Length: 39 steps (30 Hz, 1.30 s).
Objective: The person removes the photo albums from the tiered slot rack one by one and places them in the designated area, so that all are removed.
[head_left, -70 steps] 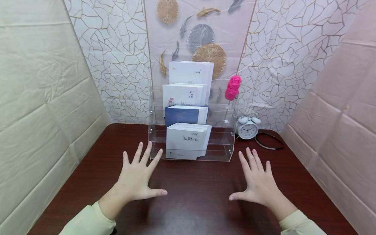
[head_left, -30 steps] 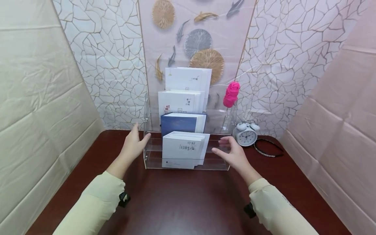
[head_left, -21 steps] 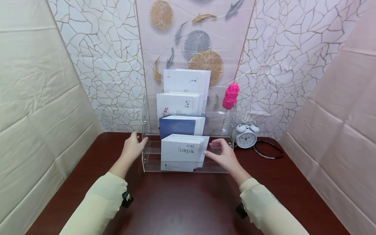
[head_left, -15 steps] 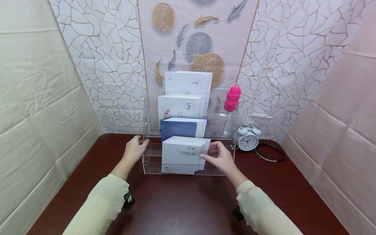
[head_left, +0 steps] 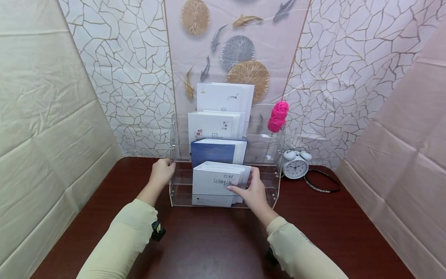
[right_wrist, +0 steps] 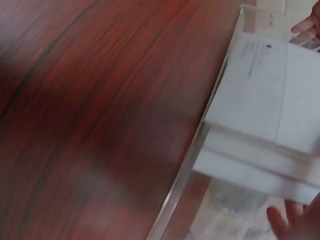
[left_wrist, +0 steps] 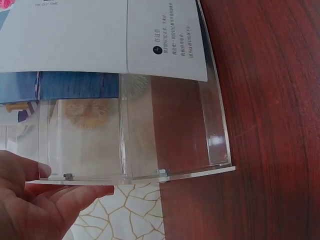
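A clear acrylic tiered rack stands at the back of the table with books upright on its steps. At its left side my left hand grips the side panel, thumb on the inner face and fingers outside, as the left wrist view shows. My right hand holds the right edge of the white books on the lowest step, thumb on the cover of the front white book and fingers behind. Above stand a blue book, a white book and another white book.
A pink ball of yarn sits high at the rack's right side. Right of the rack are a white twin-bell alarm clock and a dark headband on the brown table. Cloth walls border both sides.
Both hands have moved from spread fingers over the table to the rack. The left has taken hold of the side panel; the right has closed on the lowest white books. The books look unmoved.
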Tool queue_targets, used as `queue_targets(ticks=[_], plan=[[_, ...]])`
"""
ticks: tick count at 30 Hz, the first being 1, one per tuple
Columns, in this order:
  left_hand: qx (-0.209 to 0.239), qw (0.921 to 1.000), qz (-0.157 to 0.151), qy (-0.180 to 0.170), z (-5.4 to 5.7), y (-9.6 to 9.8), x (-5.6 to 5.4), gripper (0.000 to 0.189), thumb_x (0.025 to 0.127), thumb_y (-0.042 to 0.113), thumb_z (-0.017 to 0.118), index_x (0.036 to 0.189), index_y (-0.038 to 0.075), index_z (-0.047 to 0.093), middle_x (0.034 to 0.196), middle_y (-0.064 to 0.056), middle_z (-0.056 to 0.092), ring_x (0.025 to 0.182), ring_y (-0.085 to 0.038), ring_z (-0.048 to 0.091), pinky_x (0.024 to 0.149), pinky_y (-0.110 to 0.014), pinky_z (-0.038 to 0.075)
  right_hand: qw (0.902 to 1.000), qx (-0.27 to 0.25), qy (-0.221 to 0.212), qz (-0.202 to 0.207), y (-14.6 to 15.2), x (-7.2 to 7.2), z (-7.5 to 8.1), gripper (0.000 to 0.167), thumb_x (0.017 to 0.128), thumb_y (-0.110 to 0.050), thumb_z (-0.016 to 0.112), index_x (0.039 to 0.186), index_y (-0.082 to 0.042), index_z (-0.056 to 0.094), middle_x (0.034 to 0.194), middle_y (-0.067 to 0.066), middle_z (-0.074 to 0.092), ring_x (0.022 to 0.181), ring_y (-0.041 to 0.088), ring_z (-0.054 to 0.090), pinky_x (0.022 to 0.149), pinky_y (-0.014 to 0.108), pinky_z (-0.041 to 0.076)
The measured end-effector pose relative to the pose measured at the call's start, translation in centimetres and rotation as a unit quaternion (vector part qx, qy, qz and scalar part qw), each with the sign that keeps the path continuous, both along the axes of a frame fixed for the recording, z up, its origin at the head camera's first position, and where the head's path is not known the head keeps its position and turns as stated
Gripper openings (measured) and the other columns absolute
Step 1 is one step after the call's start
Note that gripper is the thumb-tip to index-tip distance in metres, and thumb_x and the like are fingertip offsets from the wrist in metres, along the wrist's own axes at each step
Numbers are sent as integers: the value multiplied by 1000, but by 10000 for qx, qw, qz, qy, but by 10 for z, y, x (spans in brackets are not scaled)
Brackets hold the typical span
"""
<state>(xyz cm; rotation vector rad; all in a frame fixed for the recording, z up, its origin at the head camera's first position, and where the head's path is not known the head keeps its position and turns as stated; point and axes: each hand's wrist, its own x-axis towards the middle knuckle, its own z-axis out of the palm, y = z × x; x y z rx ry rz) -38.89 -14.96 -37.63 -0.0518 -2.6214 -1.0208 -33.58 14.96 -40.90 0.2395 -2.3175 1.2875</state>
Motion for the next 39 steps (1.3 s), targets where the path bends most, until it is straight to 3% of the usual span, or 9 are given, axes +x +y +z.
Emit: queue_targets(ticks=[5,12,21,28,32,36,39], plan=[[-67,10000,19,-34,0,1,0,36,92,12,47,57,9,37,57,-7,46,62,-27,47,58,-39,42,9988,308,125,-367,-13,-2,9,71,61,-34,88,107,-11,40,85,3,61,73,20,56,61,34,45],[-1,9998,26,-173,-3,3,-1,38,93,13,45,57,10,34,54,-5,38,59,-25,42,56,-37,39,9983,543,148,-172,-25,-7,27,67,60,-31,89,106,-12,44,88,3,62,80,21,60,66,37,48],[83,9995,-86,-305,1,0,0,38,94,12,45,57,9,37,52,-3,39,55,-22,42,53,-33,38,9997,172,157,66,-28,-13,31,59,59,-20,90,103,-12,53,89,3,67,82,18,60,70,35,48],[116,9990,-155,-412,2,0,-1,38,94,12,44,57,10,37,50,-1,37,50,-19,41,48,-30,37,9991,-122,281,280,-30,-15,33,53,58,-14,90,96,-10,54,84,3,68,76,18,58,67,35,47],[180,9987,-142,-459,3,-1,-1,35,94,12,44,61,3,46,52,-5,46,52,-20,46,50,-31,41,9981,-103,468,391,-32,-17,34,50,58,-14,90,91,-10,52,80,3,66,72,18,55,63,33,45],[361,9975,-151,-581,2,-2,0,29,95,12,44,82,-6,62,64,-10,59,59,-22,54,53,-32,46,9970,-40,615,468,-34,-17,36,49,58,-14,89,88,-10,52,76,1,63,70,17,52,61,32,42],[479,9968,-96,-635,1,0,0,28,95,12,45,85,-5,64,68,-10,61,61,-22,55,53,-31,46,9959,-31,705,567,-35,-18,37,48,58,-13,89,88,-10,53,75,1,62,68,16,51,60,31,41]])
